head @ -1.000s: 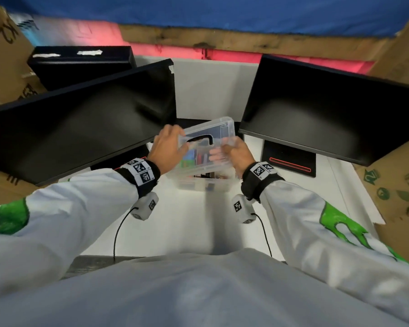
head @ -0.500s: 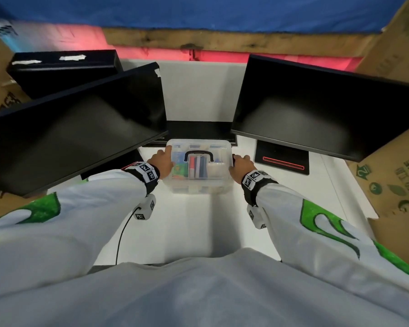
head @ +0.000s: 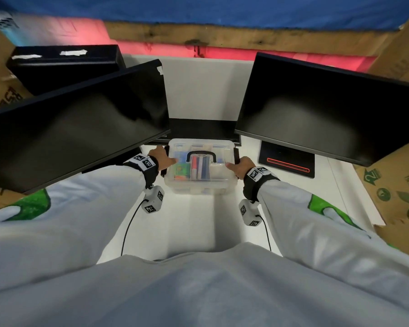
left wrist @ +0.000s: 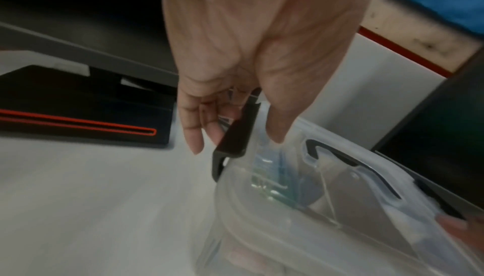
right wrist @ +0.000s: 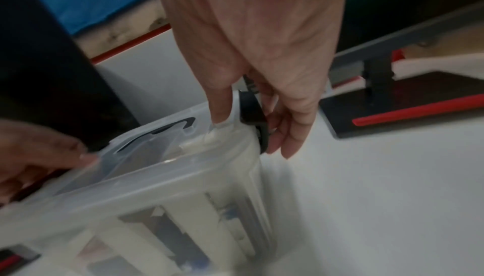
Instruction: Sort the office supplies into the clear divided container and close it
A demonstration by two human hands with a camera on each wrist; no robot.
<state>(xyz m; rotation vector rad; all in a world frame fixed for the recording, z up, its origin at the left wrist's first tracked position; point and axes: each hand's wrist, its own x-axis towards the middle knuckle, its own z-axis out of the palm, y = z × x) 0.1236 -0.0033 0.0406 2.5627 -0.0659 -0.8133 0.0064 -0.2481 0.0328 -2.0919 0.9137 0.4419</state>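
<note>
The clear divided container [head: 200,187] stands on the white desk between two monitors, its lid [head: 222,151] lying flat with a black handle [head: 201,154] on top. Pens and coloured supplies show through the lid. My left hand [head: 162,158] pinches the left end, thumb on the lid and fingers over the black left latch [left wrist: 234,135]. My right hand [head: 240,165] does the same at the black right latch [right wrist: 251,110]. In the wrist views the left hand [left wrist: 235,144] and right hand [right wrist: 252,137] straddle the container [left wrist: 261,208] [right wrist: 157,177] edges.
The left monitor [head: 76,128] and right monitor [head: 328,109] overhang the desk close to both hands. A black stand base with a red stripe [head: 286,162] sits just right of the box. Cardboard boxes [head: 397,185] flank the desk. White desk [head: 187,223] lies in front.
One second ago both hands held the lid tilted above the box. The lid now lies flat, and each hand has moved outward to a side latch.
</note>
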